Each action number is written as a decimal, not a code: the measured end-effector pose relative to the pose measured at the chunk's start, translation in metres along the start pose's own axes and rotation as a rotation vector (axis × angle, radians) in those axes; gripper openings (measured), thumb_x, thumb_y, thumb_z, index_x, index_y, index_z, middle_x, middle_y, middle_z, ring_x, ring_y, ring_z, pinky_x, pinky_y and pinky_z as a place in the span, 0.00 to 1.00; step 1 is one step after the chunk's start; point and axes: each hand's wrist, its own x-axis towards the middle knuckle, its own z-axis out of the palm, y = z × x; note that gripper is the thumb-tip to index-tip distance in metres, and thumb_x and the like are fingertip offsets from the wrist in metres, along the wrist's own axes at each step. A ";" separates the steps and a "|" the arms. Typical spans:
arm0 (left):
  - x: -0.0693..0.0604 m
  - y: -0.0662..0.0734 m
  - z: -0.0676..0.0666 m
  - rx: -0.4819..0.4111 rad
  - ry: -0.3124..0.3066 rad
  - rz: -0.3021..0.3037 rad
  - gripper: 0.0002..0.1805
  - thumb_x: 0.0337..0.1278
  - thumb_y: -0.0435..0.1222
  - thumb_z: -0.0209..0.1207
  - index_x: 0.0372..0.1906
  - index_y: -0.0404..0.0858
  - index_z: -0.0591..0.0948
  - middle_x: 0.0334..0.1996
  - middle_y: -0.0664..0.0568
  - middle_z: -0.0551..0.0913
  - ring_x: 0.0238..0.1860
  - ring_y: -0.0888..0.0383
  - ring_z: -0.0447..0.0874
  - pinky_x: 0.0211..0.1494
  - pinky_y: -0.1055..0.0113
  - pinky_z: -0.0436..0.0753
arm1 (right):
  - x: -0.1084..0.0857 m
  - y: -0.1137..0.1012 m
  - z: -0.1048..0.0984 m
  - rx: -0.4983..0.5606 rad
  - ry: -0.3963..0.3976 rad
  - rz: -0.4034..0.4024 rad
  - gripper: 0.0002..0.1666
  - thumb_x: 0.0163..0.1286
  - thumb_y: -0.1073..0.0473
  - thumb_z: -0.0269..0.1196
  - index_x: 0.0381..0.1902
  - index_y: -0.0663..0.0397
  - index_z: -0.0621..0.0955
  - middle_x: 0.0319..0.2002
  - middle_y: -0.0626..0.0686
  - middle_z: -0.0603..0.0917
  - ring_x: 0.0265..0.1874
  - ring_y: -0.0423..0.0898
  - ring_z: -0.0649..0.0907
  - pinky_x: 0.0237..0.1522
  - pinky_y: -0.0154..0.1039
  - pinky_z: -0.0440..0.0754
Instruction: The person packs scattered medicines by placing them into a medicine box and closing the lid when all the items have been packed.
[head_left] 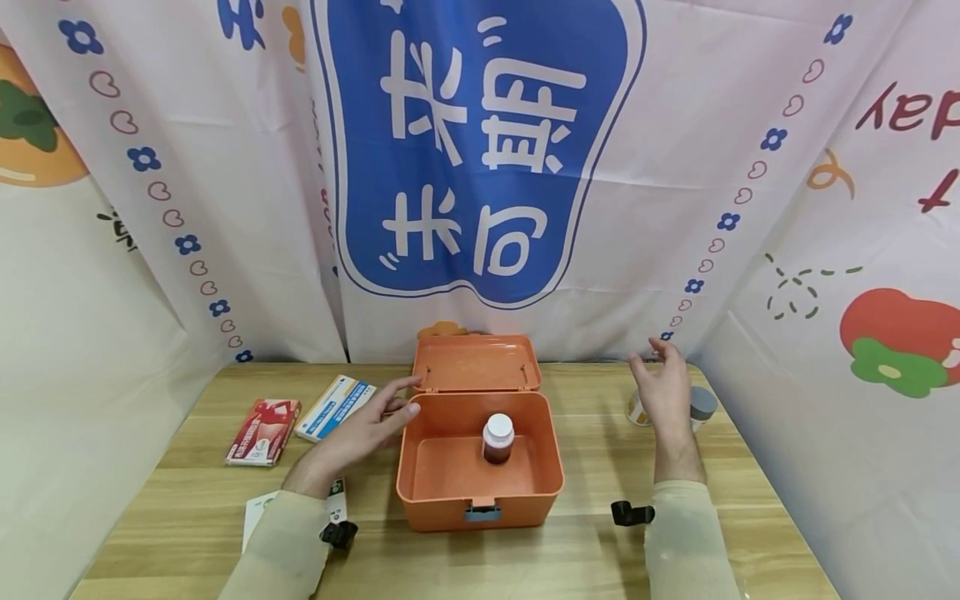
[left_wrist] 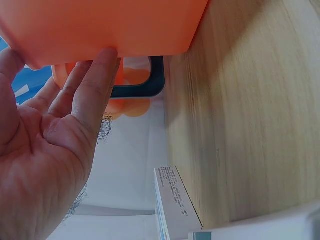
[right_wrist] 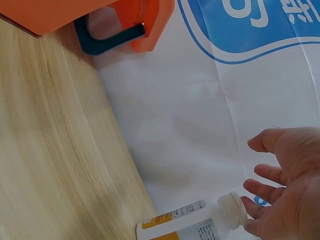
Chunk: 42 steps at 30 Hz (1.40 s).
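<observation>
hands (left_wrist: 45, 145) — left touching orange box (left_wrist: 110, 30) | dark handle (left_wrist: 157, 75) | printed carton (left_wrist: 175, 205) on wood table (left_wrist: 250, 110)

Table (head_left: 592, 475), pale wood grain; orange box (head_left: 517, 510) stands open near its middle, lid tipped back. To its left, a red-and-white packet (head_left: 264, 432) lies near a blue-and-white packet (head_left: 335, 407), with a white packet (head_left: 255, 518) and a small carton (head_left: 337, 502) nearer the front, both partly hidden. Far right: a white bottle (head_left: 637, 410) with orange on its label, upright, beside a grey-capped bottle (head_left: 702, 405), each partly hidden.
</observation>
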 end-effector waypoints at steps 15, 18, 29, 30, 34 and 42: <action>0.002 -0.002 -0.001 -0.014 0.004 -0.007 0.38 0.98 0.50 0.55 0.97 0.49 0.58 0.86 0.27 0.70 0.86 0.27 0.75 0.81 0.35 0.88 | 0.006 0.010 0.004 -0.009 -0.095 0.040 0.42 0.90 0.54 0.66 0.90 0.66 0.67 0.90 0.73 0.67 0.91 0.74 0.67 0.95 0.69 0.65; 0.003 -0.002 -0.001 -0.015 0.003 -0.004 0.38 0.98 0.50 0.55 0.97 0.48 0.58 0.86 0.26 0.71 0.86 0.27 0.75 0.81 0.35 0.87 | 0.006 0.012 0.005 -0.010 -0.131 0.057 0.42 0.89 0.54 0.66 0.90 0.67 0.67 0.90 0.75 0.67 0.92 0.74 0.67 0.95 0.68 0.65; 0.003 -0.004 -0.001 -0.022 -0.002 -0.008 0.38 0.98 0.50 0.55 0.97 0.49 0.58 0.86 0.27 0.71 0.86 0.27 0.75 0.82 0.34 0.86 | 0.004 0.022 0.012 -0.038 -0.199 0.055 0.44 0.86 0.57 0.67 0.90 0.67 0.67 0.86 0.76 0.72 0.78 0.71 0.79 0.85 0.65 0.76; 0.003 -0.004 -0.001 -0.020 -0.002 -0.009 0.38 0.98 0.50 0.55 0.97 0.49 0.58 0.86 0.26 0.70 0.86 0.27 0.75 0.82 0.35 0.87 | 0.004 0.023 0.012 -0.038 -0.206 0.056 0.44 0.86 0.57 0.67 0.90 0.68 0.66 0.85 0.76 0.72 0.78 0.71 0.78 0.85 0.66 0.76; 0.003 -0.004 -0.001 -0.017 -0.002 -0.010 0.38 0.98 0.50 0.55 0.97 0.49 0.58 0.87 0.26 0.70 0.86 0.26 0.75 0.81 0.36 0.88 | 0.003 0.026 0.012 -0.045 -0.212 0.048 0.45 0.85 0.57 0.69 0.90 0.68 0.66 0.82 0.78 0.75 0.76 0.72 0.80 0.83 0.66 0.78; 0.003 -0.005 -0.002 -0.006 -0.001 -0.006 0.38 0.98 0.50 0.55 0.97 0.48 0.58 0.87 0.26 0.69 0.86 0.26 0.75 0.81 0.36 0.88 | 0.001 0.028 0.014 0.008 -0.279 0.020 0.46 0.84 0.59 0.71 0.89 0.70 0.65 0.80 0.79 0.76 0.77 0.72 0.81 0.83 0.62 0.81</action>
